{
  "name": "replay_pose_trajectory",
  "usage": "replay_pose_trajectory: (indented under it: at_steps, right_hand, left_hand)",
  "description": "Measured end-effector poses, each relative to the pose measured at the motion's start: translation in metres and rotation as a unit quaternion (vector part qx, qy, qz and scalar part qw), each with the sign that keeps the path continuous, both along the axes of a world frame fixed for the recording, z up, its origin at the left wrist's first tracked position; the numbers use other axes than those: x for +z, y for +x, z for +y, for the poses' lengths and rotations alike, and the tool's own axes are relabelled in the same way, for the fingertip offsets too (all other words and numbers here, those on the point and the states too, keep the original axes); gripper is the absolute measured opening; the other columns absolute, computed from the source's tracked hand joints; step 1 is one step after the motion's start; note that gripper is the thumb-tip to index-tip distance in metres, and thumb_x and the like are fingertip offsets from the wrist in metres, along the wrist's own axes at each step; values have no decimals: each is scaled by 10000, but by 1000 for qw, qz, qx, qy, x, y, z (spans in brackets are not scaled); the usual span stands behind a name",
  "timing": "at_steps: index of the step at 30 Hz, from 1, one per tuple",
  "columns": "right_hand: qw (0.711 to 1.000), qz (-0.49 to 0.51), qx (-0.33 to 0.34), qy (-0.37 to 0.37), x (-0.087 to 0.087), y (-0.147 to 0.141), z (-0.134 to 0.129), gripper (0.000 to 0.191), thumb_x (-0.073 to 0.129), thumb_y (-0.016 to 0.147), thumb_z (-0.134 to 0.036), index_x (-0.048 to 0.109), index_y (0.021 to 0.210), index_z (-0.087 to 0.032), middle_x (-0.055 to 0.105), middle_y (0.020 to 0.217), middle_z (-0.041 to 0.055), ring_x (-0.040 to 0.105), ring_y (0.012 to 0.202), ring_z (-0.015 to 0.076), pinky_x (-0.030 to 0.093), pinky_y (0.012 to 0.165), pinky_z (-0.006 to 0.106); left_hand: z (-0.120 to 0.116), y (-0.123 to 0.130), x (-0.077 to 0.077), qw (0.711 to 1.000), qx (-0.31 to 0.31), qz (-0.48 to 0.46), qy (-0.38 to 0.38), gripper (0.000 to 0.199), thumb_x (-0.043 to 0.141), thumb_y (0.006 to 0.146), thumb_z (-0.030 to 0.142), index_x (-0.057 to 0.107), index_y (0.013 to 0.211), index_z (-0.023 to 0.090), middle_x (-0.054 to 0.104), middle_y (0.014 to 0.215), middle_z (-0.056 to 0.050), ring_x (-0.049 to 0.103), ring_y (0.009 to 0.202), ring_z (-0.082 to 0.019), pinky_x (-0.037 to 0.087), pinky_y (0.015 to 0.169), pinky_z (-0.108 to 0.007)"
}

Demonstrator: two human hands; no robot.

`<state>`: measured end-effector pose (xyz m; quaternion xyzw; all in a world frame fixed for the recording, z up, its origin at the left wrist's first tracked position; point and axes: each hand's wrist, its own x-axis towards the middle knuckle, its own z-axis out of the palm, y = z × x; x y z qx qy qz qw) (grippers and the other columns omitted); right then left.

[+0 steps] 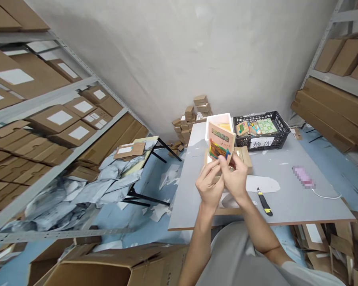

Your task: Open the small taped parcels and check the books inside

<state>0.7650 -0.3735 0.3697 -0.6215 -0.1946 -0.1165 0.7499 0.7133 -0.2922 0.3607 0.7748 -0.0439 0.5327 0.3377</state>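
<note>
A thin booklet (220,139) with a tan cover, greenish lettering and a colourful picture is held upright over the table. My right hand (236,174) grips its lower right edge, thumb on the cover. My left hand (210,184) is closed at the bottom edge, its fingertips pinching there; they partly hide one another. Behind the booklet stands a white bin (225,117) with something yellow inside. Small cardboard boxes (244,155) lie beneath and beside the hands. To the right of my right wrist is a black and yellow utility knife (265,202).
A black plastic crate (279,133) with books and a paper sign stands at the table's (186,190) back. A blurred pink item (303,176) with a white cable lies right. Box-filled shelves (86,83) and a side table (149,153) with grey parcels stand left; an open carton (155,266) is below.
</note>
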Motion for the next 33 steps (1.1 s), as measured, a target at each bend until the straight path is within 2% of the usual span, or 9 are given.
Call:
replay_pose_trajectory:
  at_steps: [3, 6, 9, 13, 16, 19, 22, 28, 33]
  right_hand:
    - [997, 48, 40, 42, -5, 17, -7, 479, 710, 1067, -702, 775, 984, -234, 796, 872, 34, 748, 798, 208, 635, 720, 298]
    - [990, 76, 106, 60, -9, 34, -16, 524, 788, 990, -760, 771, 963, -237, 780, 860, 26, 717, 775, 192, 622, 703, 284]
    - [979, 94, 157, 84, -12, 43, -21, 522, 843, 948, -761, 766, 931, -245, 778, 870, 23, 713, 782, 182, 631, 729, 281]
    - [972, 104, 191, 85, -18, 48, -20, 507, 864, 942, -745, 771, 922, -247, 786, 861, 18, 740, 778, 183, 666, 755, 291]
    - [980, 87, 170, 52, -23, 52, -16, 507, 795, 996, -744, 817, 1053, -240, 837, 960, 62, 808, 900, 242, 713, 831, 366]
    - [999, 23, 19, -17, -24, 52, -12, 467, 735, 1064, -639, 821, 1282, -236, 855, 1254, 144, 808, 1209, 316, 708, 1036, 495]
    - [990, -69, -92, -83, -20, 46, -10, 357, 665, 1122, -469, 821, 1352, -245, 819, 1413, 170, 759, 1364, 321, 621, 1210, 565]
    - [998, -43, 19, -52, -17, 34, -4, 390, 739, 1075, -516, 807, 1324, -222, 877, 1241, 136, 844, 1057, 273, 709, 907, 391]
    - [998, 55, -6, 13, -25, 49, -6, 464, 707, 1050, -657, 819, 1066, -207, 884, 997, 103, 826, 898, 268, 683, 814, 371]
  left_hand:
    - [13, -2, 5, 999, -4, 28, -44, 153, 818, 1076, 339, 898, 1182, 265, 885, 1178, -88, 851, 1069, -232, 691, 998, -398]
    - [31, -3, 8, 977, 29, 55, -205, 371, 836, 1045, 528, 873, 1264, 231, 865, 1225, -118, 833, 1073, -241, 681, 973, -382]
    - [41, -2, 7, 921, -53, 146, -356, 628, 923, 893, 705, 878, 1257, 195, 868, 1230, -145, 833, 1114, -288, 682, 987, -403]
    - [37, 2, 4, 860, -143, 206, -444, 626, 983, 791, 738, 897, 1036, 169, 874, 1045, -122, 838, 1005, -291, 679, 986, -429]
    - [30, 7, 3, 875, -122, 191, -427, 592, 978, 799, 732, 886, 971, 173, 864, 986, -97, 816, 916, -253, 671, 913, -384]
    - [26, 14, 2, 917, -59, 141, -367, 516, 940, 868, 690, 879, 956, 186, 847, 953, -75, 790, 894, -227, 651, 873, -343]
    - [23, 22, 1, 954, 19, 85, -287, 400, 890, 952, 598, 862, 919, 201, 806, 898, -45, 752, 855, -193, 618, 820, -300]
    - [4, 27, -9, 993, 23, 57, -99, 132, 777, 1064, 289, 895, 1069, 230, 823, 1014, -60, 775, 913, -186, 633, 827, -293]
    - [2, 25, -11, 991, -48, 120, -27, 180, 772, 1059, 253, 901, 1183, 260, 849, 1162, -89, 806, 1096, -230, 661, 993, -381]
